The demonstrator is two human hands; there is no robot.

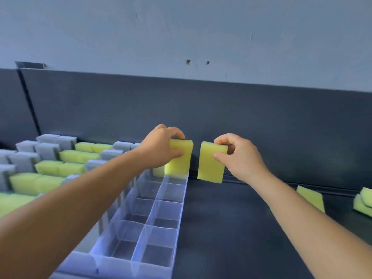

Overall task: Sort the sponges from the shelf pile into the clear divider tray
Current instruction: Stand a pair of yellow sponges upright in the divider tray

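We see left hand point(163, 147) pinching yellow sponge point(180, 158) upright over far end of clear divider tray point(161, 224); right hand point(239, 156) gripping second yellow sponge point(211, 162) just beside tray; grey and yellow sponges point(50, 166) fill left rows; loose sponges point(362, 202) on shelf point(231, 228) at right; we read no writing

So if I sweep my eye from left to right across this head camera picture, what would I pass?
Rows of grey and yellow sponges → clear divider tray → left hand's yellow sponge → right hand's yellow sponge → right hand → loose yellow sponge → yellow pile at the edge.
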